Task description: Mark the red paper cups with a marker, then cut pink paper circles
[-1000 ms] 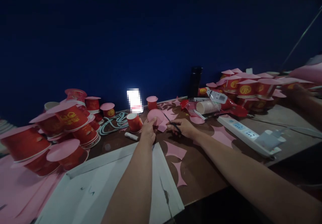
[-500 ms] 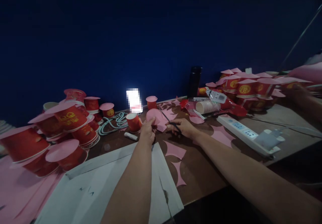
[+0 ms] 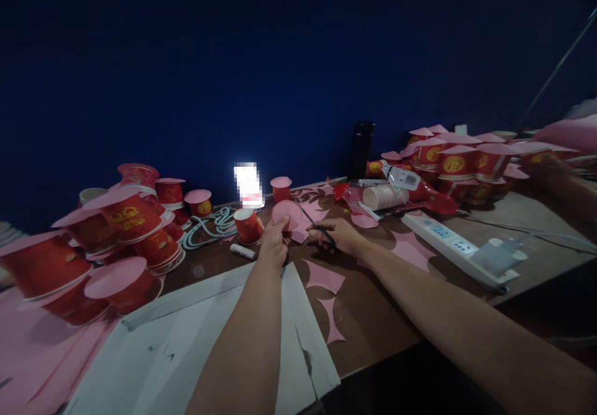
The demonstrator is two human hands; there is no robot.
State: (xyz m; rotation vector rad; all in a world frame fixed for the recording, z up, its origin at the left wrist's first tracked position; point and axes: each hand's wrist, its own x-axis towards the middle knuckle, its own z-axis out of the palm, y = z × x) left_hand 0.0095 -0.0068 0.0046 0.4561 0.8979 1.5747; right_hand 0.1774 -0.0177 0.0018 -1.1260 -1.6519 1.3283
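My left hand (image 3: 275, 241) pinches a piece of pink paper (image 3: 291, 212) with a rounded edge, thumb on top. In my right hand (image 3: 340, 234) is a pair of dark scissors (image 3: 308, 217), its blades at the right edge of that paper. An upright red paper cup (image 3: 247, 226) stands just left of my left hand. Behind the paper stands another red cup (image 3: 281, 194) topped with a pink disc. Pink offcuts with curved edges (image 3: 325, 277) lie on the brown table in front of my right hand.
Stacked red cups with pink discs stand at left (image 3: 125, 216) and right (image 3: 454, 163). A white board (image 3: 186, 340) lies in front. Around are a glue stick (image 3: 243, 252), a coiled cable (image 3: 209, 231), a lit phone (image 3: 249, 185), a power strip (image 3: 443, 241) and a dark bottle (image 3: 362, 150). Another person's arm (image 3: 566, 181) is at right.
Near the scissors, the pink paper has shifted slightly in my left hand. Both hands stay in almost the same place, and the things around them have not moved.
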